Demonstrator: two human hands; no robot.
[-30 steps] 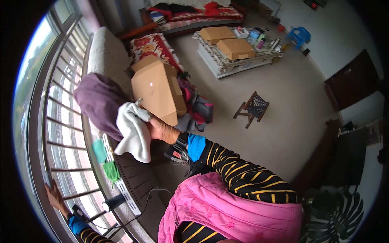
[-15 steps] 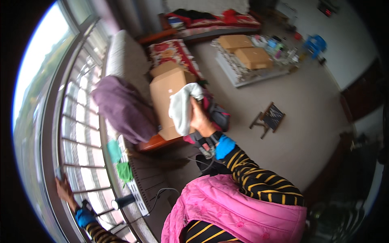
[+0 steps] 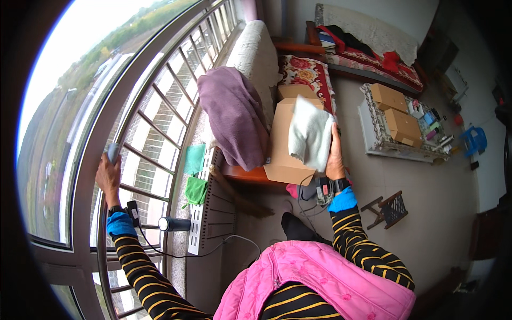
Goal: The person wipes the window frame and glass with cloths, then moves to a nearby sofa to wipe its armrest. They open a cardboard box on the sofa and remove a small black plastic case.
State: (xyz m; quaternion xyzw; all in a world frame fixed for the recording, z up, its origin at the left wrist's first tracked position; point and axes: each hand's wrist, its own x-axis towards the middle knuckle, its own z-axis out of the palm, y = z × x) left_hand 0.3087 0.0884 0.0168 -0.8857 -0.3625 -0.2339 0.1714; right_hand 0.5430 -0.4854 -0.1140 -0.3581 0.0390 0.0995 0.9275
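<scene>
My left hand (image 3: 109, 178) is closed at the window frame (image 3: 85, 213) on the left, its fingers around a small grey window handle (image 3: 113, 153). On the right, my right hand (image 3: 335, 156) grips a white cloth (image 3: 310, 132) by its right edge. The cloth is spread fairly wide and hangs in the air in front of an opened cardboard box (image 3: 277, 141). My right thumb is mostly hidden behind the cloth.
Metal bars (image 3: 154, 125) run along the window. Beside them stand a radiator (image 3: 198, 229) with a green cloth (image 3: 196, 190) and a dark cylinder (image 3: 178, 224). A purple cover (image 3: 232, 114) drapes the sofa. A folding stool (image 3: 392, 209) and a low table (image 3: 368, 125) are at right.
My view has swung toward the window, so the room sits further right in the picture. The white cloth, bunched before, is now opened out. My left hand stays at the window handle.
</scene>
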